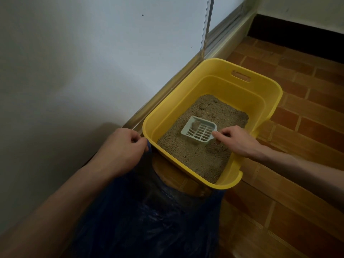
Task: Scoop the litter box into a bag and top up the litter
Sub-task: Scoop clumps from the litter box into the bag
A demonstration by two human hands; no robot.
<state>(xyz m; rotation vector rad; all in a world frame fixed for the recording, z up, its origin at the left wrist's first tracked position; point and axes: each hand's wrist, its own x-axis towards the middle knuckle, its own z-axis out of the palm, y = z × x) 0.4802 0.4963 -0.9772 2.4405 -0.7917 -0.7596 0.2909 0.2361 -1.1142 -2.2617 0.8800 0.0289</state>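
Right fingers (221, 135): curled around the short handle of the pale slotted plastic scoop (200, 130), index finger laid forward along the handle toward the scoop head. Your right hand (236, 141) sits over the 4 o'clock rim of the yellow plastic litter box (186, 86).

Scoop head lies on the tan granular litter (197, 157) near the box centre, open end toward 11 o'clock. One grey clump (195, 125) rests inside it; further clumps (204, 108) lie just beyond, toward 12 o'clock.

Left fingers (138, 139): pinched shut on the rim of the dark blue plastic bag (141, 216). Your left hand (123, 148) holds that rim up at 8 o'clock, touching the box's outer wall. The bag mouth gapes at 6 o'clock beside the near wall.

Step in hand, judged: sift and lift this load.
- Keep the scoop level; shake gently so loose grains drop through the slots inside the box.
- Travel low toward 7 o'clock, over the near rim, straight to the bag mouth.
- Hold the bag edge taut and high; a slack rim could let the clump miss and land on the brown brick-patterned floor (297, 112).
- Tip only once the head is past the bag rim.

No refill litter is in view.
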